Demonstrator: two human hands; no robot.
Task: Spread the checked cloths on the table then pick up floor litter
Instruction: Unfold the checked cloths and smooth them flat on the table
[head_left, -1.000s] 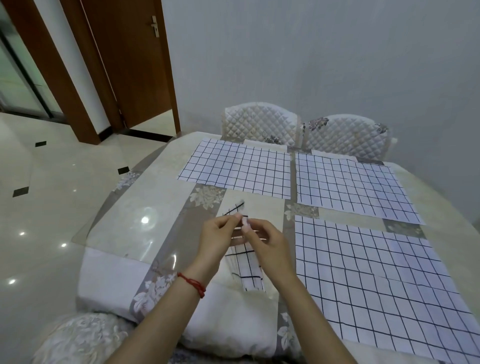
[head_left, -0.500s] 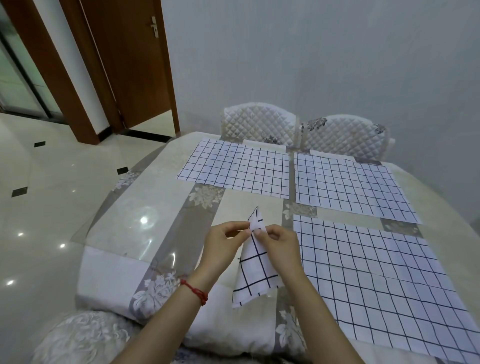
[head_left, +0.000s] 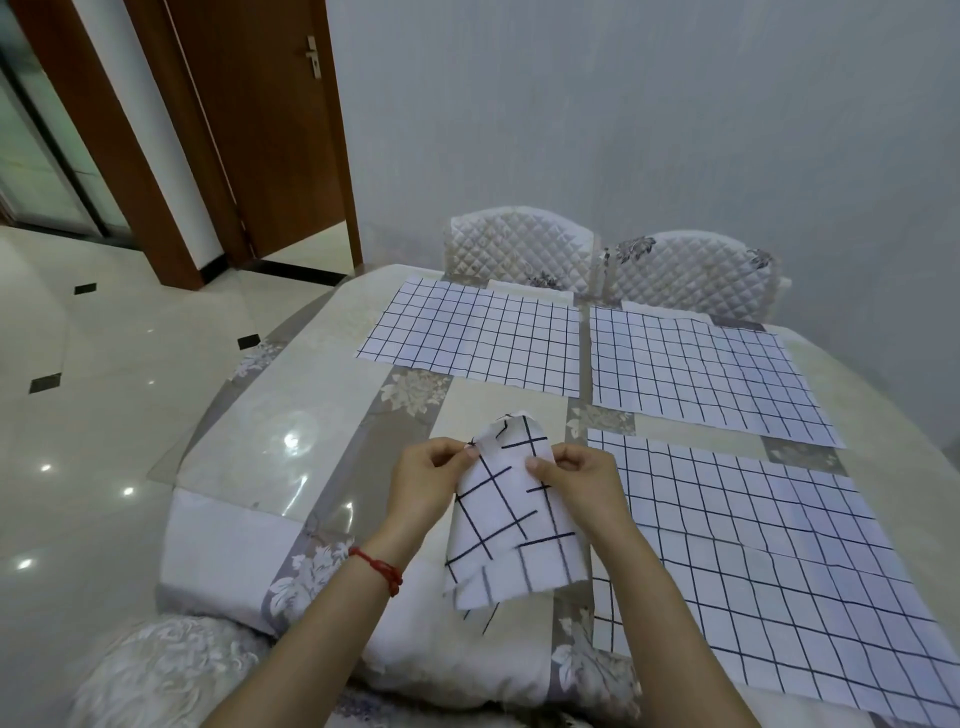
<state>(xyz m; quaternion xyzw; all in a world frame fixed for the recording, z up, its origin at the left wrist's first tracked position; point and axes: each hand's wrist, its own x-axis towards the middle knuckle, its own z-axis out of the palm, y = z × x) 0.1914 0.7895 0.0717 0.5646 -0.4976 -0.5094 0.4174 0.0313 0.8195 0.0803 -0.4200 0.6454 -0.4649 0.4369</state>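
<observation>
Both my hands hold a partly folded white cloth with a black grid (head_left: 511, 525) above the near left part of the table (head_left: 291, 415). My left hand (head_left: 428, 480) pinches its upper left edge. The upper right edge is pinched by my right hand (head_left: 576, 480). The cloth hangs down between them, still doubled over. Three checked cloths lie flat on the table: one at the far left (head_left: 478, 338), one at the far right (head_left: 701, 374), one at the near right (head_left: 769, 561).
Two quilted white chairs (head_left: 519, 249) (head_left: 696, 273) stand at the table's far side against the wall. A padded chair back (head_left: 166, 670) is at the near left. Shiny tiled floor (head_left: 78, 415) lies to the left, with a brown door (head_left: 260, 130) behind.
The cloth has opened from a narrow folded strip into a wider hanging piece. My hands have moved apart along its top edge.
</observation>
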